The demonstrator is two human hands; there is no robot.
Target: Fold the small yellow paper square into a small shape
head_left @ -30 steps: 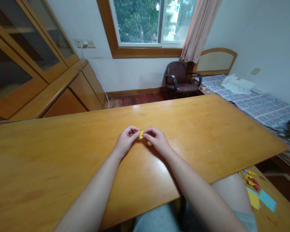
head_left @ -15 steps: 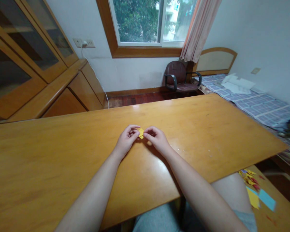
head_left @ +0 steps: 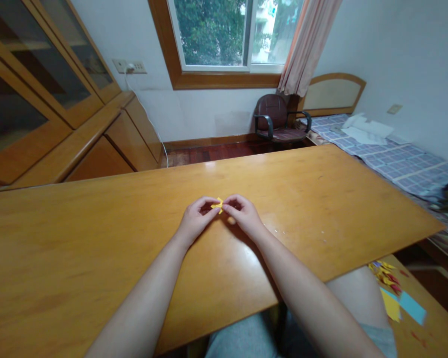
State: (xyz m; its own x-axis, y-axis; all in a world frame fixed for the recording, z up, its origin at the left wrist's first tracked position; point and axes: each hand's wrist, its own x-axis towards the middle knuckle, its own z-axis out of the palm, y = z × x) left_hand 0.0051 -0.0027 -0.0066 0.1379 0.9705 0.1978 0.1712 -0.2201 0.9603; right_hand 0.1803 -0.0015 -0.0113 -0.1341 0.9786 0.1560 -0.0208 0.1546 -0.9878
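Daylight comes through a window [head_left: 216,35] beyond a wide wooden bench [head_left: 97,238], with a dark red chair [head_left: 272,117] and a bed [head_left: 403,159] behind its far right side. Over the middle of the bench, a small yellow paper [head_left: 218,205] with angled flaps sits between two bare hands. On the left hand [head_left: 194,219], thumb and fingers [head_left: 206,200] are nearly closed, pinching the paper's left part. On the right hand [head_left: 245,215], thumb and bent forefinger come close together at its right edge, gripping it there; the exact contact is too small to tell. Lower right, yellow and blue sheets [head_left: 412,308] lie beside a pile of colored scraps [head_left: 386,276].
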